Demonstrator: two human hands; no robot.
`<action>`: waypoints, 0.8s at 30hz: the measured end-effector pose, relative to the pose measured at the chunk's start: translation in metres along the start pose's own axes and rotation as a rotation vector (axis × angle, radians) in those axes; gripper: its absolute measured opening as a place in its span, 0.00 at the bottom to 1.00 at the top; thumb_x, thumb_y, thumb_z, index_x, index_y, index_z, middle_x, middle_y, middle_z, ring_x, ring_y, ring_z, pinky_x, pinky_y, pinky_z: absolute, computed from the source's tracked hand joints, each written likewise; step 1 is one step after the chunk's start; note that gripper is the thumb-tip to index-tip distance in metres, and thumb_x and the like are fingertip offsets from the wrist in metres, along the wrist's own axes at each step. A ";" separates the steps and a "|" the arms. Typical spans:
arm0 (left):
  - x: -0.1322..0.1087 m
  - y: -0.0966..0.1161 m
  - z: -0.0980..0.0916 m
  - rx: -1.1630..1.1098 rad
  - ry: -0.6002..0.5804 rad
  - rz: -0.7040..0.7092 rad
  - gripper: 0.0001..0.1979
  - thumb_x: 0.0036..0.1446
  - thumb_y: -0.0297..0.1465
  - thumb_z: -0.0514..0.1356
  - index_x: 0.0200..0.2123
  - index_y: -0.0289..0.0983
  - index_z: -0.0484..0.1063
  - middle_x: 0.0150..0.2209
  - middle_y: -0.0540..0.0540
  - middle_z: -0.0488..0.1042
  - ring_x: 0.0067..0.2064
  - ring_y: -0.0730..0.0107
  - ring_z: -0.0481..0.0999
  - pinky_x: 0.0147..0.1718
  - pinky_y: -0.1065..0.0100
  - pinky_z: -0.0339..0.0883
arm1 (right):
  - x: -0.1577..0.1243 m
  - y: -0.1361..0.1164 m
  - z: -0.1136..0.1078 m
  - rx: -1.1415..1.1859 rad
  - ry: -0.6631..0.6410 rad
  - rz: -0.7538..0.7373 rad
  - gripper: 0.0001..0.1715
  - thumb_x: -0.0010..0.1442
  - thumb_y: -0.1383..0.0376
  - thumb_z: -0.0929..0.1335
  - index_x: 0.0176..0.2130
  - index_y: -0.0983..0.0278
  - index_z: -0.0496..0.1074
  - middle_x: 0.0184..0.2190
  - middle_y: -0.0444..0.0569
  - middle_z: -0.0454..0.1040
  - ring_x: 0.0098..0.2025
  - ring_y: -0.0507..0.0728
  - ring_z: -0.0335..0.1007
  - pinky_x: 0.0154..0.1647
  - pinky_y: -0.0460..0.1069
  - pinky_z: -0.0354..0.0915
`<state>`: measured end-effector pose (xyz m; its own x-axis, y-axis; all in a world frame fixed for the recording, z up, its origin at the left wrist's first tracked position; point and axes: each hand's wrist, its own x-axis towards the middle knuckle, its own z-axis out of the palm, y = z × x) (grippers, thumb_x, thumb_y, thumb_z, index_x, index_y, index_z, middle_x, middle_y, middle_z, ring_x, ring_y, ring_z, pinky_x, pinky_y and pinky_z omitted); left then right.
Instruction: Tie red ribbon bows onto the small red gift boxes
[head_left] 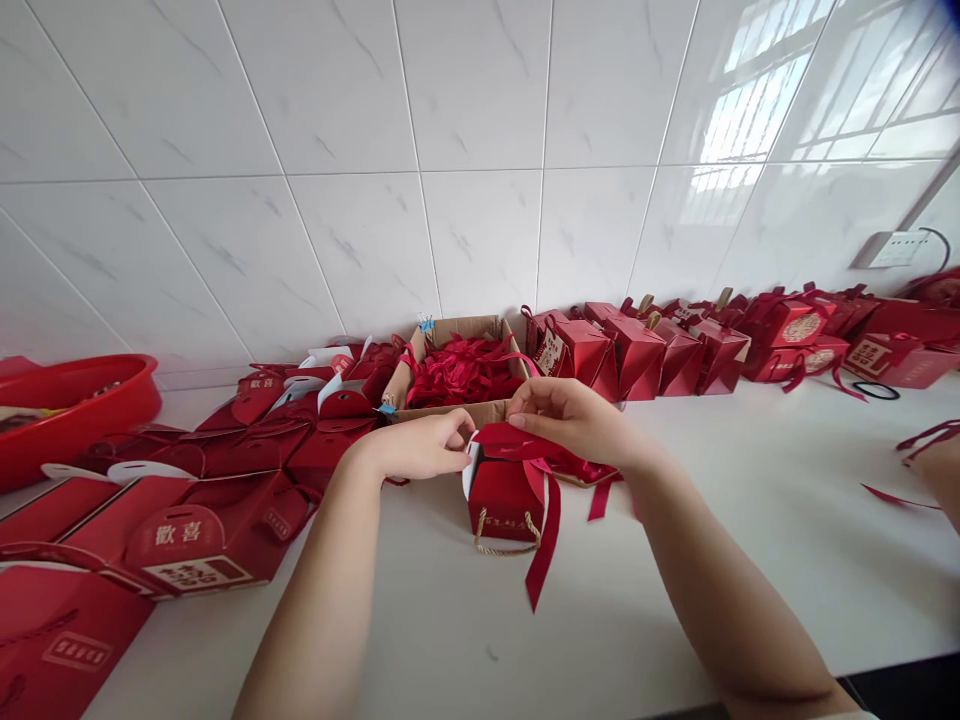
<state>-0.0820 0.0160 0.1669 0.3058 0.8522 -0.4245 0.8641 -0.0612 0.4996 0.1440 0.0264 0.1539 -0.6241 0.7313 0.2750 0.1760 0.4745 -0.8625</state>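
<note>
A small red gift box (pixel 508 498) with a gold rope handle (pixel 509 549) stands on the white table (pixel 450 620) between my hands. My left hand (pixel 444 443) is at its upper left edge, by a white-backed flap, with its fingers curled together; what they pinch is too small to make out. My right hand (pixel 559 412) pinches a dark red ribbon (pixel 517 440) above the box top. One ribbon end hangs down past the box's right side onto the table. More red ribbon lies beneath my right hand.
Behind stands a cardboard tray (pixel 491 412) heaped with red ribbons (pixel 465 370). Red boxes (pixel 202 530) crowd the left, near a red basin (pixel 112 400). Finished-looking boxes (pixel 637 350) line the wall. Another person's hand (pixel 939 465) with ribbon is at the right edge.
</note>
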 end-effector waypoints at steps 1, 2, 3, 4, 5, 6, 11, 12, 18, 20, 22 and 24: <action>0.000 -0.001 -0.001 -0.012 -0.012 -0.003 0.19 0.51 0.45 0.54 0.43 0.42 0.60 0.34 0.50 0.71 0.25 0.73 0.62 0.19 0.73 0.55 | 0.003 0.002 0.004 -0.028 0.007 0.009 0.07 0.59 0.62 0.65 0.35 0.63 0.69 0.27 0.42 0.67 0.26 0.48 0.58 0.24 0.43 0.55; 0.000 -0.002 -0.001 -0.016 -0.017 -0.006 0.20 0.51 0.46 0.54 0.44 0.43 0.60 0.35 0.49 0.71 0.26 0.72 0.62 0.18 0.73 0.55 | 0.005 0.003 0.007 -0.052 0.016 0.018 0.06 0.59 0.63 0.65 0.35 0.63 0.68 0.27 0.42 0.67 0.26 0.47 0.58 0.24 0.43 0.55; 0.001 -0.003 -0.001 -0.016 -0.017 -0.011 0.20 0.51 0.46 0.54 0.45 0.43 0.60 0.35 0.49 0.70 0.26 0.71 0.63 0.18 0.73 0.55 | 0.007 0.005 0.011 -0.074 0.026 0.027 0.06 0.58 0.63 0.65 0.34 0.63 0.68 0.26 0.41 0.66 0.25 0.47 0.57 0.23 0.43 0.54; 0.001 -0.003 0.000 -0.012 -0.015 -0.014 0.21 0.51 0.46 0.54 0.46 0.44 0.60 0.36 0.48 0.70 0.27 0.71 0.63 0.18 0.73 0.55 | 0.010 0.008 0.014 -0.094 0.038 0.034 0.05 0.58 0.64 0.64 0.34 0.64 0.68 0.26 0.41 0.66 0.25 0.47 0.57 0.23 0.43 0.54; 0.001 -0.004 0.000 -0.006 -0.011 -0.014 0.21 0.51 0.46 0.54 0.47 0.44 0.60 0.36 0.48 0.69 0.27 0.70 0.63 0.17 0.73 0.55 | 0.011 0.010 0.017 -0.116 0.048 0.040 0.05 0.58 0.64 0.64 0.34 0.64 0.68 0.25 0.41 0.66 0.25 0.47 0.57 0.23 0.43 0.54; 0.001 -0.004 0.000 0.000 -0.005 -0.010 0.21 0.51 0.45 0.53 0.48 0.44 0.60 0.35 0.48 0.69 0.27 0.70 0.63 0.17 0.74 0.55 | 0.013 0.012 0.019 -0.137 0.057 0.047 0.05 0.57 0.65 0.64 0.34 0.64 0.67 0.25 0.41 0.66 0.25 0.47 0.57 0.24 0.43 0.54; 0.000 -0.002 -0.001 -0.004 -0.005 0.005 0.22 0.51 0.45 0.53 0.48 0.43 0.61 0.36 0.48 0.69 0.28 0.71 0.64 0.18 0.75 0.54 | 0.014 0.019 0.019 -0.212 0.049 0.075 0.06 0.57 0.65 0.63 0.34 0.63 0.68 0.27 0.43 0.68 0.28 0.49 0.60 0.26 0.44 0.57; -0.001 -0.002 -0.001 -0.006 -0.012 0.011 0.21 0.52 0.44 0.53 0.48 0.43 0.61 0.37 0.47 0.70 0.28 0.71 0.65 0.18 0.75 0.54 | 0.014 0.018 0.017 -0.217 0.045 0.079 0.06 0.57 0.65 0.63 0.35 0.63 0.68 0.27 0.43 0.68 0.28 0.49 0.61 0.26 0.45 0.57; -0.002 0.003 -0.001 -0.016 -0.038 0.022 0.21 0.53 0.45 0.52 0.48 0.43 0.60 0.39 0.47 0.72 0.31 0.70 0.66 0.20 0.75 0.54 | 0.011 0.011 0.010 -0.235 0.048 0.099 0.06 0.56 0.64 0.64 0.34 0.64 0.69 0.26 0.43 0.69 0.27 0.49 0.61 0.25 0.44 0.56; -0.002 0.004 0.000 -0.040 -0.044 0.004 0.22 0.53 0.46 0.53 0.48 0.43 0.60 0.40 0.46 0.71 0.32 0.69 0.66 0.21 0.76 0.54 | 0.011 0.010 0.009 -0.250 0.049 0.107 0.06 0.55 0.65 0.64 0.33 0.64 0.69 0.26 0.43 0.69 0.27 0.49 0.61 0.25 0.44 0.56; -0.001 0.004 0.000 -0.049 -0.047 -0.017 0.23 0.53 0.47 0.53 0.49 0.43 0.59 0.41 0.46 0.71 0.33 0.69 0.66 0.21 0.76 0.55 | 0.012 0.011 0.010 -0.262 0.050 0.114 0.05 0.55 0.65 0.64 0.33 0.64 0.69 0.26 0.43 0.69 0.27 0.49 0.61 0.24 0.44 0.56; -0.001 0.004 0.000 -0.043 -0.047 -0.031 0.23 0.53 0.47 0.52 0.49 0.44 0.59 0.41 0.46 0.70 0.34 0.68 0.65 0.21 0.76 0.56 | 0.012 0.012 0.011 -0.262 0.052 0.115 0.05 0.55 0.66 0.64 0.33 0.64 0.69 0.27 0.43 0.70 0.28 0.49 0.62 0.25 0.44 0.57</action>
<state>-0.0788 0.0146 0.1698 0.2989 0.8278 -0.4747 0.8555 -0.0121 0.5176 0.1299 0.0359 0.1419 -0.5499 0.8086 0.2092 0.4384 0.4926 -0.7518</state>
